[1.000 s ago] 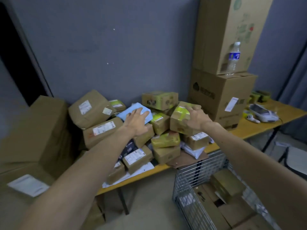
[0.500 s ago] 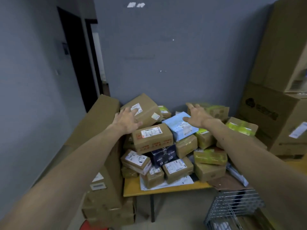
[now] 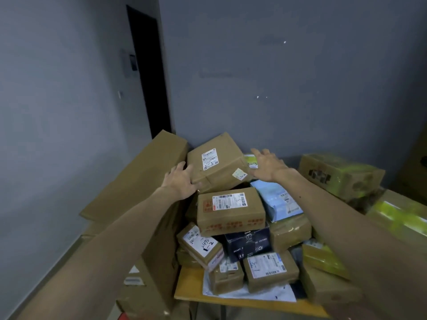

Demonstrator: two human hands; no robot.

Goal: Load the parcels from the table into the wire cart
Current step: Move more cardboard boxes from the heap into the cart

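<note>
Here, the top box (image 3: pixel 218 161) on the pile sits between both spread hands: left hand (image 3: pixel 182 181) touches its left edge, right hand (image 3: pixel 268 166) hovers open beside it.

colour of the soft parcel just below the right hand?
Light blue parcel with a white label, seen in the head view.
</note>
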